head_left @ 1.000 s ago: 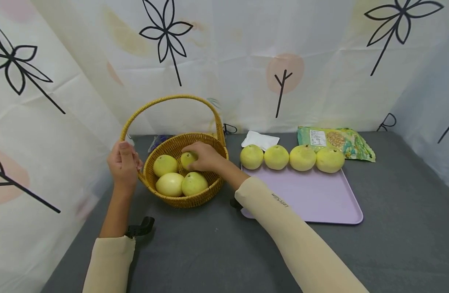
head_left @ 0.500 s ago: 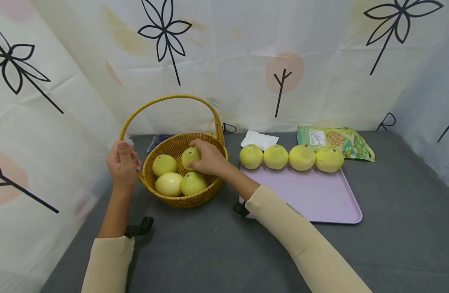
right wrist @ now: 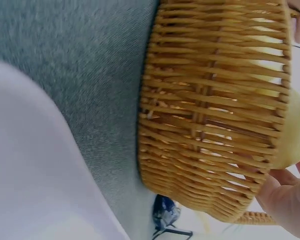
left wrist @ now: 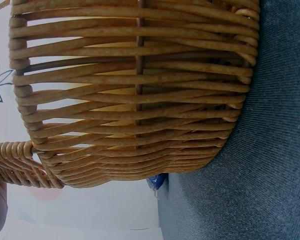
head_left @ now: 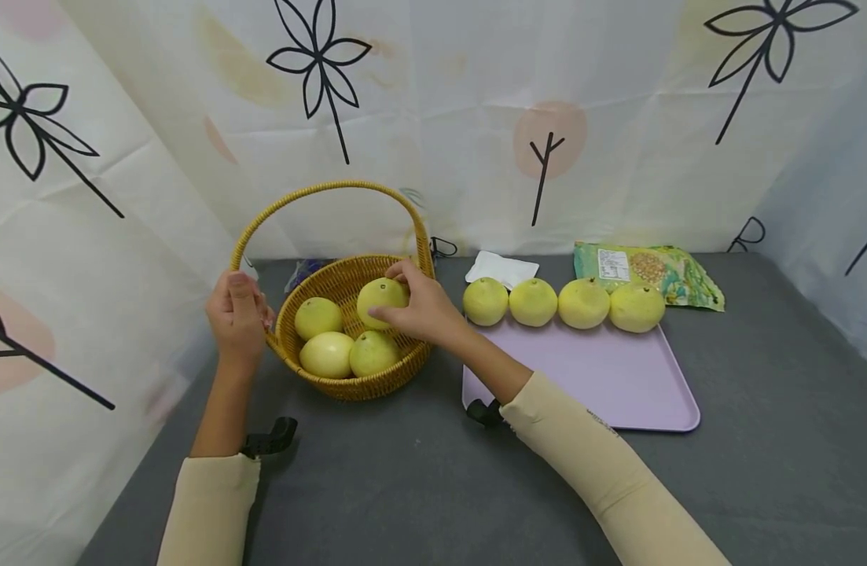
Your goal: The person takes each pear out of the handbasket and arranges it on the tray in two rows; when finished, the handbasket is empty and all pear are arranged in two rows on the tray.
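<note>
My left hand (head_left: 239, 318) grips the handle of a woven wicker basket (head_left: 365, 385) near its left base. In the left wrist view the basket's side (left wrist: 140, 105) fills most of the frame. My right hand (head_left: 426, 306) holds a round yellow-green fruit (head_left: 380, 302) between thumb and fingers, above the basket's right inner side. Three similar fruits stay inside: one at the left (head_left: 317, 317), a paler one (head_left: 327, 354) in front, and another (head_left: 374, 354) beside it. The right wrist view shows the held fruit (right wrist: 294, 132) at rim level, partly hidden by the wickerwork.
A lilac tray (head_left: 603, 385) lies to the right of the basket, with a row of several similar fruits (head_left: 534, 303) along its back edge. Behind them are a white packet (head_left: 502, 270) and a green printed bag (head_left: 652, 271). A patterned cloth (head_left: 461, 94) hangs behind the table.
My right hand has raised the round fruit from among the others and drawn it a little rightward and up. The left hand keeps its place on the basket handle.
</note>
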Action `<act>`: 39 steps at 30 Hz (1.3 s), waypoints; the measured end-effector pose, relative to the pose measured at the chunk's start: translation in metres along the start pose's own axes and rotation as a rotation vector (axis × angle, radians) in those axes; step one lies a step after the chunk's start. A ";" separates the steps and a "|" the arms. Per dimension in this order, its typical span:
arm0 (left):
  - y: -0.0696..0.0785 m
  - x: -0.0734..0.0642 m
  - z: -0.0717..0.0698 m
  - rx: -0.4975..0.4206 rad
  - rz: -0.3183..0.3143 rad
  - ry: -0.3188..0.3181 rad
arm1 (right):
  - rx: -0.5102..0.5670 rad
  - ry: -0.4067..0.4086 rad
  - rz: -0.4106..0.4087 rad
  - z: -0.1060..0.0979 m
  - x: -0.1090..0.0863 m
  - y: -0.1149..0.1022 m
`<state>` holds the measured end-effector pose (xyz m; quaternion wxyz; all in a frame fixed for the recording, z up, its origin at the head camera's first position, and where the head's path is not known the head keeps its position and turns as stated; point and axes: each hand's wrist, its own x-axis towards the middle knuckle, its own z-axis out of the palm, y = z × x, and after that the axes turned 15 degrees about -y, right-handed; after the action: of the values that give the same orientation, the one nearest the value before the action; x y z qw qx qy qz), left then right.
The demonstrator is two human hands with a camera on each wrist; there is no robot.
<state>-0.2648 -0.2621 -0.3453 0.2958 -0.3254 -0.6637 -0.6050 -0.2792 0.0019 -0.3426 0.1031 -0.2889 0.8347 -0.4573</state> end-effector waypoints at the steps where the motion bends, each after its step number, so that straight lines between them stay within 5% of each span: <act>1: 0.000 0.000 0.000 0.002 -0.001 0.000 | 0.006 0.004 -0.004 -0.001 -0.003 -0.001; 13: -0.001 0.001 -0.001 -0.011 0.023 -0.018 | 0.033 0.043 -0.073 -0.014 -0.026 -0.008; 39: -0.001 0.000 0.000 -0.020 0.007 0.002 | 0.004 0.082 -0.006 -0.043 -0.072 0.010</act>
<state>-0.2656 -0.2620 -0.3459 0.2955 -0.3300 -0.6561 -0.6110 -0.2431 0.0779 -0.3340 0.0682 -0.2722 0.8364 -0.4708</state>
